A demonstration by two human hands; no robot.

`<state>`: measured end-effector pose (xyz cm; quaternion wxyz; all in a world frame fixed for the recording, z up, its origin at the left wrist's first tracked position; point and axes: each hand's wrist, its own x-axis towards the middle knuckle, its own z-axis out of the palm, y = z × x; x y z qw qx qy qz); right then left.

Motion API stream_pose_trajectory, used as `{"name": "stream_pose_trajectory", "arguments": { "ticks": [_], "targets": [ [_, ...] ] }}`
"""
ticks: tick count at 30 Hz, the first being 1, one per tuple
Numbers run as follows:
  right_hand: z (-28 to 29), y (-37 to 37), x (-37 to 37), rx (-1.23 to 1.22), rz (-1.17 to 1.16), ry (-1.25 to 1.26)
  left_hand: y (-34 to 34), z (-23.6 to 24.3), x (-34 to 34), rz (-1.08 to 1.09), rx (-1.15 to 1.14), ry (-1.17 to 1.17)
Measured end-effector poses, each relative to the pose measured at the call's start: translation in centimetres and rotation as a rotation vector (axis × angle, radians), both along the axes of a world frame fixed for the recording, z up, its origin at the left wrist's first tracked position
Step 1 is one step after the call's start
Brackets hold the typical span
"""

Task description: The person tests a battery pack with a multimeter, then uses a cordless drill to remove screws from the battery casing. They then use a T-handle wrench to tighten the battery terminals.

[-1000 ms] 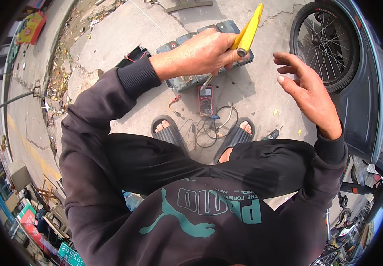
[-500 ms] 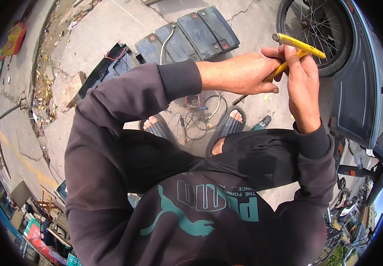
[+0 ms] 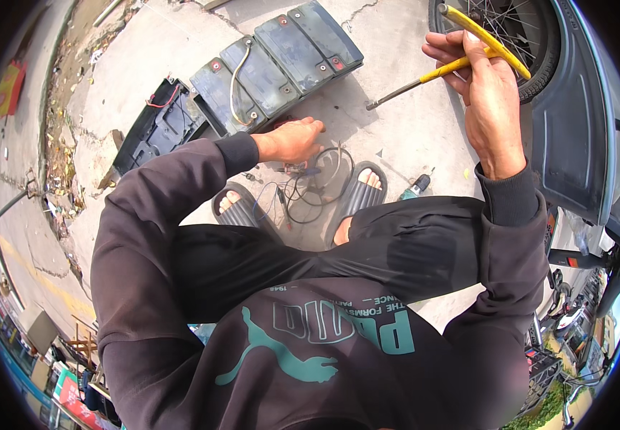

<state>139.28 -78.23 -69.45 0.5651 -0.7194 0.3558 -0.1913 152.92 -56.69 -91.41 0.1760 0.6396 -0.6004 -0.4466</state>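
Note:
My right hand (image 3: 493, 97) is raised at the upper right with a yellow-handled T-handle socket wrench (image 3: 460, 64) in its grip, thumb over the yellow bar and some fingers loosely spread. The wrench's metal shaft points left and down, its socket end over the concrete. Low beside the near edge of the battery pack (image 3: 274, 61) is my left hand (image 3: 292, 140), its fingers curled. Whatever they may hold is hidden. A pale cable (image 3: 239, 86) bridges two terminals on the pack's several grey blocks.
Between my sandalled feet lie tangled dark wires (image 3: 303, 190). A teal cordless drill (image 3: 416, 186) rests right of them. Left of the batteries is an open black plastic case (image 3: 158, 129). A spoked wheel (image 3: 514, 36) and a grey vehicle panel (image 3: 571, 136) border the right side.
My left hand has let go of the wrench and moved left and down toward the batteries. The right hand keeps the wrench, whose shaft now shows fully. The view has shifted slightly.

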Motion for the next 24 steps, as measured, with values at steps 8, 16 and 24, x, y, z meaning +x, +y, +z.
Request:
{"name": "stream_pose_trajectory", "arguments": {
  "ticks": [8,16,24],
  "targets": [
    [1.0,-2.1,-0.7,0.243,-0.174,-0.163,-3.0,4.1,0.8,0.412,0.071,0.872],
    [-0.7,-5.2,-3.4,0.274,-0.377,0.000,-2.3,6.6,2.3,0.373,0.128,0.972],
    [0.6,-4.6,-2.9,0.152,-0.418,-0.065,-1.8,4.3,0.6,0.509,0.279,0.894]
  ]
}}
